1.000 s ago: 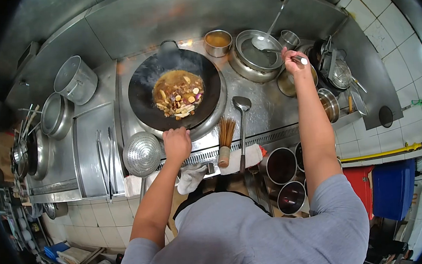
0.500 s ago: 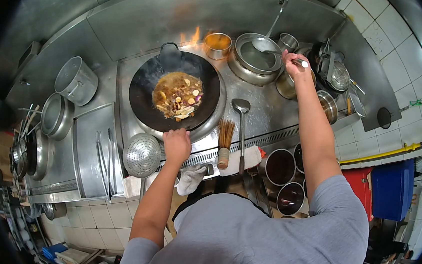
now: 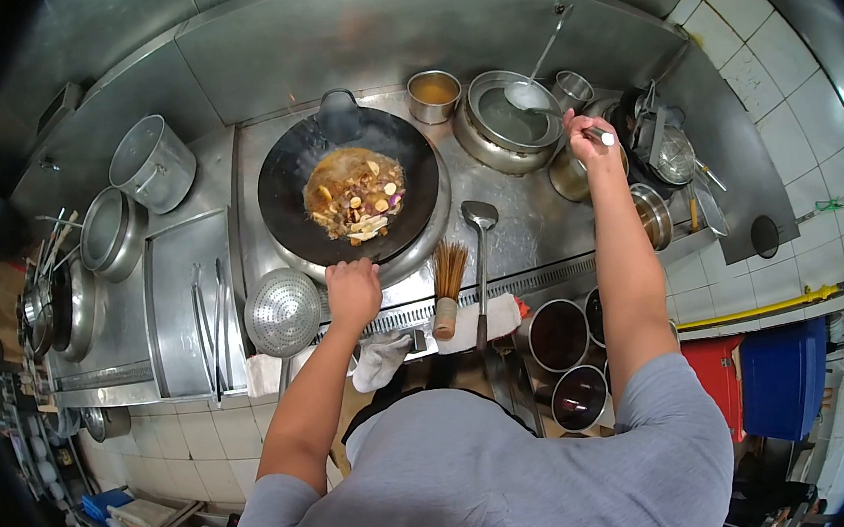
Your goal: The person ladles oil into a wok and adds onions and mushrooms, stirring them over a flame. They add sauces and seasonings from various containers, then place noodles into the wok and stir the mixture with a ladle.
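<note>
Black wok (image 3: 286,180) sits mid-range with the stew (image 3: 356,194) bubbling, and the flame behind it has died! Left hand (image 3: 354,291) stays clenched on its near rim. Right hand (image 3: 586,135) still grips the ladle (image 3: 528,97), bowl over the steel basin (image 3: 480,148).
</note>
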